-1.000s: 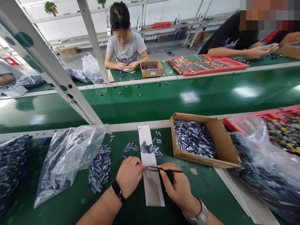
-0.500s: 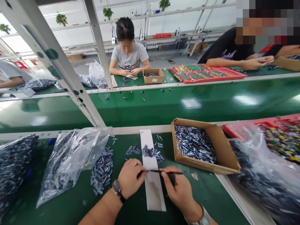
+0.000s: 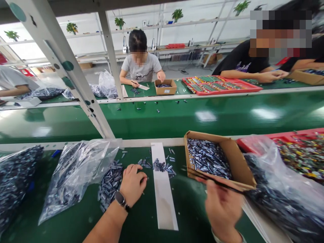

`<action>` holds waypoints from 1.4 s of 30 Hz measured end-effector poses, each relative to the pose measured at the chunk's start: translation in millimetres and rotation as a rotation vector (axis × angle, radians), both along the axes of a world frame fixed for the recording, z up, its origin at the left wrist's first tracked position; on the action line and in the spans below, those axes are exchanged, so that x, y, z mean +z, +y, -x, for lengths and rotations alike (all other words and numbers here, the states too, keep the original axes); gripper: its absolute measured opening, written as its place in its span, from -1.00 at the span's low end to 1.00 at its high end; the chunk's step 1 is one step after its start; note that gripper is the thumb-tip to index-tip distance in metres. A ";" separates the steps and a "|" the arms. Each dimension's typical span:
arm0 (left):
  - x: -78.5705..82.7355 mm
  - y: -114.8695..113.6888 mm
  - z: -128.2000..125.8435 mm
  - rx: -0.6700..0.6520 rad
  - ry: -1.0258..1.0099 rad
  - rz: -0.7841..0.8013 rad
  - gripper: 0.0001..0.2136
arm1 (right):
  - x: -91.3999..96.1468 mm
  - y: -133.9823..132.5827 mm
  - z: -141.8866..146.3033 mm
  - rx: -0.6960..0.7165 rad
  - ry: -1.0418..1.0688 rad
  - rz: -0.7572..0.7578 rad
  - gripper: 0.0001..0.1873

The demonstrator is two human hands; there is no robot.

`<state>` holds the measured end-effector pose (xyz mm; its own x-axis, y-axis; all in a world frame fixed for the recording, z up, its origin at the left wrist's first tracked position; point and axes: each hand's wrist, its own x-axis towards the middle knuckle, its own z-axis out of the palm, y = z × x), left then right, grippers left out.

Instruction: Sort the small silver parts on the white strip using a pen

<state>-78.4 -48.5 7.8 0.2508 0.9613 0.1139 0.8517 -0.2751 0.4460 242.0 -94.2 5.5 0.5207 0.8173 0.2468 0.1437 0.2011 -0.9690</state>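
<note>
My left hand [image 3: 133, 185] hovers at the right edge of a heap of small dark glossy pieces [image 3: 109, 185], thumb and fingers slightly apart; no piece shows in it. Black tweezers [image 3: 220, 183] are held in my right hand [image 3: 224, 206], blurred by motion, with their tips pointing left along the front wall of a cardboard box [image 3: 244, 168]. That box holds many similar dark pieces [image 3: 210, 157]. Between my hands lies a long white strip of card [image 3: 164, 202]. A small cluster of pieces [image 3: 162, 166] rests across its upper part.
Clear bags of dark pieces [image 3: 78, 175] lie left, and another bag [image 3: 283, 199] lies right. A red tray [image 3: 311, 135] of colourful parts is at the far right. A metal post [image 3: 83, 91] rises ahead. Beyond the green belt [image 3: 157, 121], co-workers [image 3: 141, 67] sit at another bench.
My hands have parted from above the white strip. The left went left to the heap; the right swung right to the cardboard box with the tweezers. A co-worker's hand reached into their box.
</note>
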 end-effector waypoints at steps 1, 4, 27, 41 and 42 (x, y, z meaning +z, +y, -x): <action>1.1 -2.8 -4.9 -0.031 -0.024 0.042 -0.81 | -2.9 2.1 9.4 -0.020 0.030 0.007 -0.58; 3.9 -10.5 -17.8 -0.106 -0.077 0.127 -0.80 | -13.1 11.1 29.5 0.184 0.113 0.140 -0.41; -1.1 -15.8 -22.3 -0.248 -0.147 0.089 -0.57 | -16.1 24.3 33.8 0.324 0.111 0.322 -0.15; -12.1 -15.7 -25.7 -0.194 -0.190 0.150 -0.77 | -14.6 27.3 43.0 0.238 0.068 0.324 -0.11; -12.2 -15.8 -25.3 -0.190 -0.191 0.150 -0.79 | -14.9 27.5 43.5 0.238 0.070 0.328 -0.10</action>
